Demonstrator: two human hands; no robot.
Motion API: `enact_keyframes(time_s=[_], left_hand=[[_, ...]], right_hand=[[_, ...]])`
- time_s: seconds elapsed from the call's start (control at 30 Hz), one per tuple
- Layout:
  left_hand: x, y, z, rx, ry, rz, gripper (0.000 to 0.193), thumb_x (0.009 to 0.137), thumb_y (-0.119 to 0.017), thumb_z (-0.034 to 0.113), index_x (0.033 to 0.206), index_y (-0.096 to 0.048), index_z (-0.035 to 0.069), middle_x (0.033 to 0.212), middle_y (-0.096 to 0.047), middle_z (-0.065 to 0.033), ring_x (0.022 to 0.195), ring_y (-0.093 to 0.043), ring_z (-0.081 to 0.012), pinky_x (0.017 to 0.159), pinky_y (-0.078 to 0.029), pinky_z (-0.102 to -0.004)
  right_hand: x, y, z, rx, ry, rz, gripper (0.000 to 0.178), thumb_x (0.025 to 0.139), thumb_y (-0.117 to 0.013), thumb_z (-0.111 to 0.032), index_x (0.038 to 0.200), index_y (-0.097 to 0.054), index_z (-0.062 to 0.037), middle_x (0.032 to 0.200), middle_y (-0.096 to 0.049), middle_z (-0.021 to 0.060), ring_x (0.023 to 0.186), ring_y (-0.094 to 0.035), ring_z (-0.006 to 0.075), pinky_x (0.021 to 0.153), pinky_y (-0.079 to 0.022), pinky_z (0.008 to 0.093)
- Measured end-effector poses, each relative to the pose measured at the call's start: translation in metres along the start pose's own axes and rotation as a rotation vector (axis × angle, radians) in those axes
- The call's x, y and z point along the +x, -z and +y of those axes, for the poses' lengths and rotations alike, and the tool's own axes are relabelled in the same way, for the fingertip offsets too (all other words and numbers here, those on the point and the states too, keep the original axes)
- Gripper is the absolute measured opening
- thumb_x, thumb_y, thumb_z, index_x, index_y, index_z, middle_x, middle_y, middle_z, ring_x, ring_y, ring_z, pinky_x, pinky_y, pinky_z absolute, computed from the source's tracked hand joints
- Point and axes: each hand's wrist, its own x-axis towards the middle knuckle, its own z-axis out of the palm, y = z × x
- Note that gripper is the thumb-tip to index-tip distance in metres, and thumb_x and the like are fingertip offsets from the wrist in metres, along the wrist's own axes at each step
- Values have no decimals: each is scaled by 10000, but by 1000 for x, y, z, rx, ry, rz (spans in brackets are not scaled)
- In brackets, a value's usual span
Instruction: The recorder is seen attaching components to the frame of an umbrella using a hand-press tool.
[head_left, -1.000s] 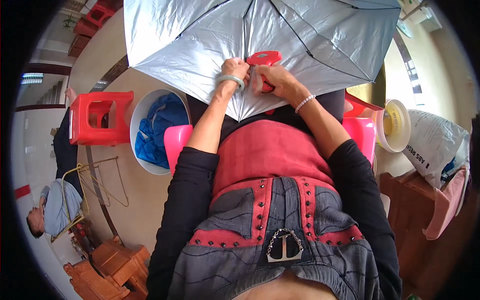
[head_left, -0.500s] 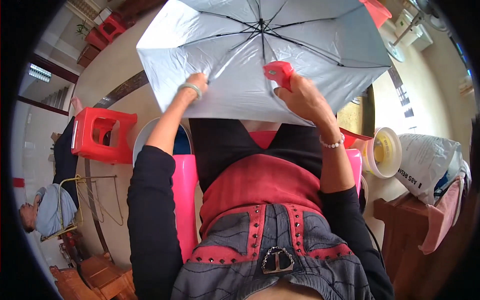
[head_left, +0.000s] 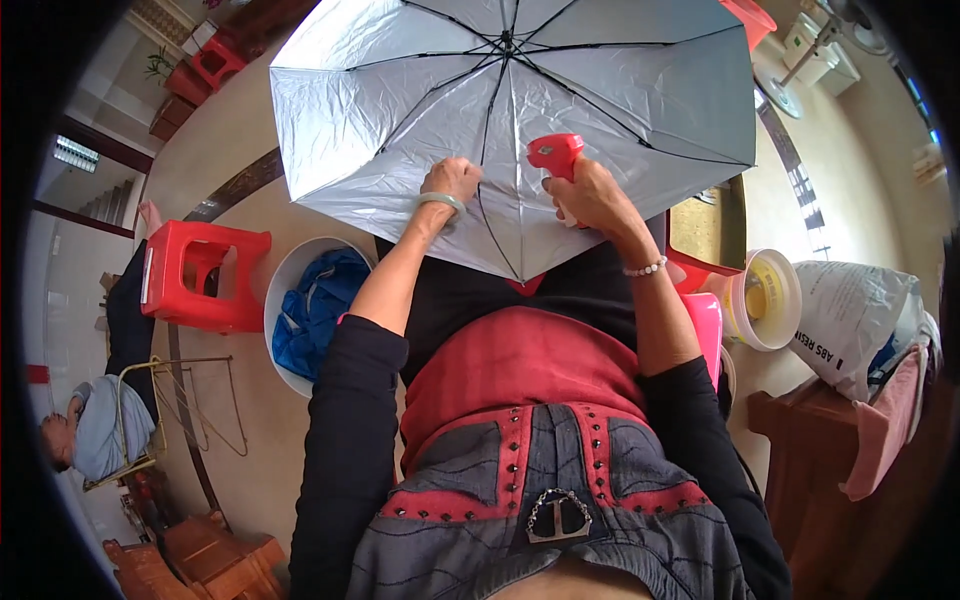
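left hand point(head_left: 452, 181) moved rightward over umbrella point(head_left: 540, 108), grip unclear; right hand point(head_left: 597, 197) holds red tool point(head_left: 556, 153).

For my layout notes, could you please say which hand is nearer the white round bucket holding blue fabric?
Left: the left hand, at the silver fabric umbrella, is forward and right of the bucket; the right hand, holding the red handheld tool, is farther right.
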Motion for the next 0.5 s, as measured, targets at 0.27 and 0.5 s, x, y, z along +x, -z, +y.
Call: enact_keyframes(time_s=[0.27, 0.5], left_hand=[[-13, 1, 1, 198, 25, 3, 216, 725, -532, 184, 796, -642, 13, 818, -614, -230, 814, -600, -381, 716, -488, -439], [-16, -7, -13, 115, 105, 167, 197, 711, -525, 159, 709, -624, -11, 766, -610, -235, 762, -603, -386, 688, -492, -436]], right_hand=[[11, -7, 22, -115, 100, 67, 258, 751, -561, -213, 706, -559, 41, 546, -565, 89, 491, -566, 177, 466, -438, 306], [4, 13, 32, 175, -111, 125, 259, 763, -566, -220, 785, -562, 38, 639, -598, 91, 551, -576, 161, 498, -448, 284]])
